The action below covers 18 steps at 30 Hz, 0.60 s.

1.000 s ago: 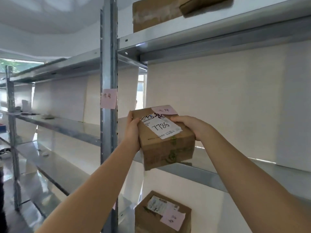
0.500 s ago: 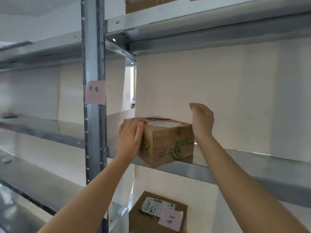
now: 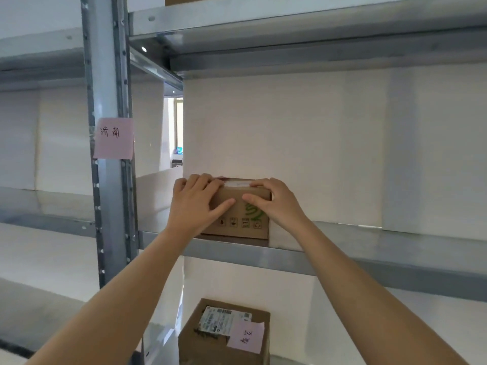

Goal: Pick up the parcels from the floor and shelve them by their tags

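Note:
A small brown cardboard parcel with green print and handling symbols sits on the middle metal shelf, close to its front edge. My left hand lies over its top left corner and front face. My right hand covers its top right corner, thumb on the front. Both hands press against the box. A pink tag with handwriting is stuck on the upright post to the left.
On the shelf below stands another brown parcel with a white label and a pink note. A further box shows at the top edge on the upper shelf. White backing panels close the rear of the bays.
The parcel went from held in the air to resting on the middle shelf, turned square to the edge. My right hand, briefly off it, is back on the box.

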### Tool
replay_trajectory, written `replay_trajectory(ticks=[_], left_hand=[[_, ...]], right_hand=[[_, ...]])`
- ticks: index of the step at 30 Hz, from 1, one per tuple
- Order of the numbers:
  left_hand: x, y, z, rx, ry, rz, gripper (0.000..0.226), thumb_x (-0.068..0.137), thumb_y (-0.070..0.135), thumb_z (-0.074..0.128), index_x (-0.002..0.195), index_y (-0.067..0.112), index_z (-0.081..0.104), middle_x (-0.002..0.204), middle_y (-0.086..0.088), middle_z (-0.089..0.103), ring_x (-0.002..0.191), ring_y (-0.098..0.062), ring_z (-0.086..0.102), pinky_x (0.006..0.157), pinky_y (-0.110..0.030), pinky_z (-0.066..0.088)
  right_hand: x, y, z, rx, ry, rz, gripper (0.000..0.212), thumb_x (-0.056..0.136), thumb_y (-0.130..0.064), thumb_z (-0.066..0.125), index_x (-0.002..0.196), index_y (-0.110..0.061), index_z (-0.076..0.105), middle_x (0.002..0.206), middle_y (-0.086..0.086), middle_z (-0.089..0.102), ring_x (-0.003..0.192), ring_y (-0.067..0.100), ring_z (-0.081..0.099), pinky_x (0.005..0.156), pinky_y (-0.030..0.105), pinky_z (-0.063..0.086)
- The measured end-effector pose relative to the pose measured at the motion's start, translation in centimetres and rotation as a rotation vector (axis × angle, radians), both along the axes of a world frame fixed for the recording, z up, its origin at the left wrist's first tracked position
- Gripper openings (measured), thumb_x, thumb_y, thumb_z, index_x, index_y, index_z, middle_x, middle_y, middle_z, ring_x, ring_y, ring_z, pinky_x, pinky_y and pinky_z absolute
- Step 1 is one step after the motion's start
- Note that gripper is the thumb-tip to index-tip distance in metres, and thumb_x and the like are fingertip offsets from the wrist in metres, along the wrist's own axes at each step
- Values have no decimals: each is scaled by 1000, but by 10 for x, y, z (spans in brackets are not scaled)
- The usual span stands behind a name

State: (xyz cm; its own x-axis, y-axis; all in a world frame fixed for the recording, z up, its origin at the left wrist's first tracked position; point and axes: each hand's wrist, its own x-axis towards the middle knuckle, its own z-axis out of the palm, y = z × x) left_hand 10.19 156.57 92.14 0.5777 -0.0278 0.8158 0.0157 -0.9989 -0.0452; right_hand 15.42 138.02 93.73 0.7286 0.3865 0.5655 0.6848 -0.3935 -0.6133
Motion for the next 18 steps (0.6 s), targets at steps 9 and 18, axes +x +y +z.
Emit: replay_trajectory(ticks=[9, 18], left_hand=[[0, 49, -13, -518, 82, -110, 81, 61, 71, 51, 126, 24, 43, 138, -2, 35, 119, -27, 46, 102, -50, 37], [-5, 49, -1, -531, 194, -66, 89, 62, 74, 47, 138, 29, 33, 151, -5, 27, 136, -31, 29, 110, -58, 23]], right_hand=[[2, 29, -5, 85, 84, 38, 48, 81, -41, 69, 122, -21, 56, 126, 4, 50, 113, 16, 52, 87, 24, 42], [-14, 30, -9, 125, 141, -46, 78, 84, -51, 61, 149, -27, 26, 157, -3, 29, 141, 19, 34, 114, 42, 32]])
